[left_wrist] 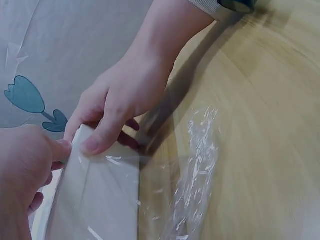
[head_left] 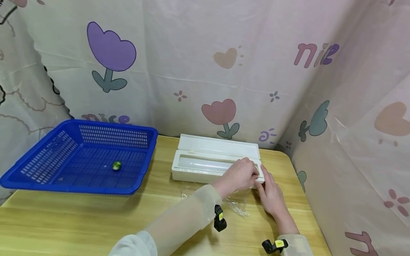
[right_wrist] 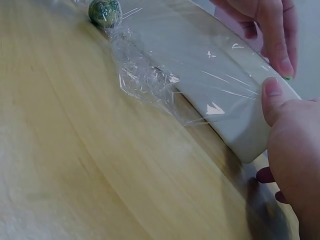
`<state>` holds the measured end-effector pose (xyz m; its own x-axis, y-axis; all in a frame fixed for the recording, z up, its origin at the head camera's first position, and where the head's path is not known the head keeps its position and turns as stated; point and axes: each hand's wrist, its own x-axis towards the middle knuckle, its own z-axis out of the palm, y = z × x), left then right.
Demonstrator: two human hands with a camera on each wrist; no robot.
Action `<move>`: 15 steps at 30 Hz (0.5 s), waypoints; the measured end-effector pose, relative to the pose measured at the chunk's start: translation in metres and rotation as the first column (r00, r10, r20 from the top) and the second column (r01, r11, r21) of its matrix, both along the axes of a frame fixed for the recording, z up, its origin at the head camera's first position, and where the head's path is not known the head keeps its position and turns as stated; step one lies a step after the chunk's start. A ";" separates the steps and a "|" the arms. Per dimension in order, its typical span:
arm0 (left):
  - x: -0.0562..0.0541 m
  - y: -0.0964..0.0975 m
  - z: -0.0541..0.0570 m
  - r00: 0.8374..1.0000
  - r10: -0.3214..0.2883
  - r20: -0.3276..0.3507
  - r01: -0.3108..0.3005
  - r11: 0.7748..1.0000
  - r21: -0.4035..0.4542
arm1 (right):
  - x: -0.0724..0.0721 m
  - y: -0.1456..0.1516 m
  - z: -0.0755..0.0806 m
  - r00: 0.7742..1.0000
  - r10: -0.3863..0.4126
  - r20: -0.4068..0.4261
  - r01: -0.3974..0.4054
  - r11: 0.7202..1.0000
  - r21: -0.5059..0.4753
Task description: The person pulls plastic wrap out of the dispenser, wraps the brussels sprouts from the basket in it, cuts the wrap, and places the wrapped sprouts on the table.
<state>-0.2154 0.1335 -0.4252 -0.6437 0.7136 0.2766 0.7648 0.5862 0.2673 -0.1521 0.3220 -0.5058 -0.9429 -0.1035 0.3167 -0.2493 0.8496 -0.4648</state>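
A white cling film box (head_left: 198,175) lies with its lid (head_left: 221,145) folded back and a film roll (head_left: 201,164) inside. My left hand (head_left: 240,172) is at the box's right end, its curled fingertips at the front edge. A small green piece (right_wrist: 287,78) shows beneath those fingertips in the right wrist view. Around the same end, my right hand (head_left: 272,195) grips the box, thumb on the front wall. Clear cling film (left_wrist: 197,165) drapes from the box onto the table, crumpled. Against the film, in the right wrist view, is a round green ball, like a Brussels sprout (right_wrist: 104,12).
On the left a blue plastic basket (head_left: 148,153) holds one small green ball (head_left: 116,165). A wooden table (head_left: 80,220) carries everything. Behind and to the right hangs a printed curtain (head_left: 179,46), close to the box's far side.
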 end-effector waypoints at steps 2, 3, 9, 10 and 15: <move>0.001 -0.005 0.001 1.000 0.011 0.010 -0.011 1.000 -0.011 | 0.000 0.000 -0.001 1.000 -0.004 0.003 0.004 1.000 -0.001; 0.001 -0.008 0.002 1.000 0.015 0.015 -0.015 1.000 -0.016 | 0.000 0.000 -0.001 1.000 -0.007 0.008 0.007 1.000 -0.004; 0.003 -0.036 0.003 1.000 0.010 0.026 -0.010 1.000 -0.008 | 0.001 0.001 -0.001 1.000 -0.016 0.020 0.016 1.000 -0.012; 0.003 -0.041 0.003 1.000 0.012 0.021 -0.012 1.000 -0.006 | 0.002 0.001 0.000 1.000 -0.014 0.019 0.015 1.000 -0.013; 0.005 -0.071 0.004 0.999 0.043 0.029 -0.043 0.999 -0.005 | 0.002 0.000 0.002 0.999 -0.001 0.033 0.002 1.000 -0.021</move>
<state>-0.2104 0.0620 -0.4214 -0.6816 0.6862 0.2540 0.7307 0.6196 0.2867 -0.1504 0.3225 -0.5040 -0.9530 -0.0957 0.2876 -0.2323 0.8399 -0.4905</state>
